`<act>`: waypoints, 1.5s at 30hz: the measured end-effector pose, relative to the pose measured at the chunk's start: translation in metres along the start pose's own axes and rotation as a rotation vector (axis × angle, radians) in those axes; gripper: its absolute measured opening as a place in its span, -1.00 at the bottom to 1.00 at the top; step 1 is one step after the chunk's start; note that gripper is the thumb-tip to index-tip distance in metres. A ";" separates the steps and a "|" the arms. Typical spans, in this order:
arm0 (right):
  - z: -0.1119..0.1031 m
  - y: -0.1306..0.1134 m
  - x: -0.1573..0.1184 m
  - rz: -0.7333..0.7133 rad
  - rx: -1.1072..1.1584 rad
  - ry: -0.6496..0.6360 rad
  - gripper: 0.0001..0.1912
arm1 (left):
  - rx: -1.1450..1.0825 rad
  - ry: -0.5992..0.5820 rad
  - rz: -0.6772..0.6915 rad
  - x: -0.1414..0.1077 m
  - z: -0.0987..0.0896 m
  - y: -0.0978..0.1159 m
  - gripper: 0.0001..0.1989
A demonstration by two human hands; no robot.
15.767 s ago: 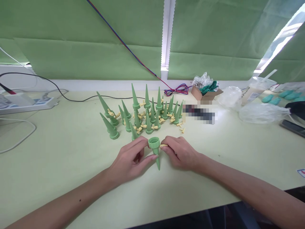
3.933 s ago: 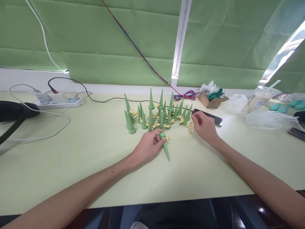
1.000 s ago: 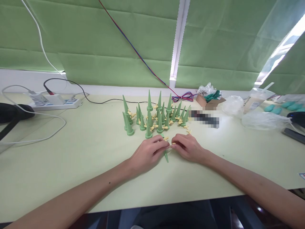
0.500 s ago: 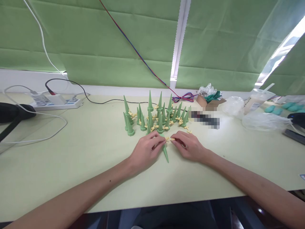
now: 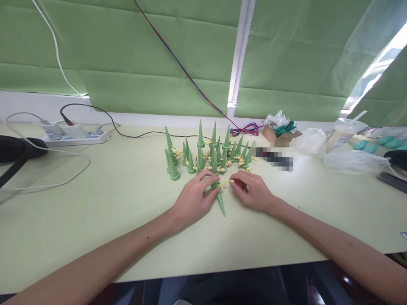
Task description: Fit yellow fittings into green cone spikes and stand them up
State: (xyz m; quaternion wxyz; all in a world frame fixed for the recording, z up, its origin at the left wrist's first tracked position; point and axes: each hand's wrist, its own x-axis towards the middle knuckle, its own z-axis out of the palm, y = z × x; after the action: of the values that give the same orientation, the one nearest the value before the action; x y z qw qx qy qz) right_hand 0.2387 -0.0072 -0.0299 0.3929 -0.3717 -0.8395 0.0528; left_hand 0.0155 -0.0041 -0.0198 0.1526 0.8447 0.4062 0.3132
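Note:
A green cone with a flanged base (image 5: 220, 204) lies on the table, pointing towards me, partly covered by my left hand (image 5: 199, 192). The thumb and index finger of that hand are parted around the cone's base end. Just off their tips is a small branched yellow plastic piece (image 5: 222, 185). My right hand (image 5: 251, 190) pinches another small yellow piece (image 5: 232, 181) between thumb and fingertips, close to the first one. Behind the hands stands a group of upright green cones (image 5: 200, 137), with several yellow pieces (image 5: 177, 151) scattered among them.
A power strip (image 5: 79, 137) with plugs is at the left, beside a black stand (image 5: 32, 146). At the right are a small cardboard box (image 5: 280, 137), a plastic cup (image 5: 343, 133), clear bags (image 5: 352, 162) and teal objects (image 5: 365, 146). Cables (image 5: 248, 129) run along the back.
My left thumb and index finger have parted, showing more of the cone's base. My right hand has shifted slightly up and away from the left fingertips, keeping its pinch.

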 end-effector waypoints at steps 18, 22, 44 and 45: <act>0.000 0.004 -0.001 -0.009 0.039 -0.090 -0.85 | -0.066 -0.087 -0.049 0.002 -0.001 -0.001 -0.69; 0.000 0.004 -0.001 -0.026 0.036 -0.113 -0.85 | -0.108 -0.110 -0.074 0.002 -0.001 0.000 -0.67; 0.003 -0.002 -0.002 0.003 0.108 -0.111 -0.87 | -0.299 -0.115 -0.026 -0.003 0.001 0.007 -0.71; 0.003 -0.002 -0.002 0.008 0.106 -0.115 -0.86 | -0.301 -0.114 -0.021 -0.003 0.001 0.007 -0.71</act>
State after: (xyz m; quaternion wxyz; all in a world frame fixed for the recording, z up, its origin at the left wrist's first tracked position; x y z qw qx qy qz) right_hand 0.2359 -0.0091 -0.0326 0.3627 -0.3502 -0.8552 0.1202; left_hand 0.0190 -0.0111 -0.0180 0.3033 0.8245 0.3542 0.3206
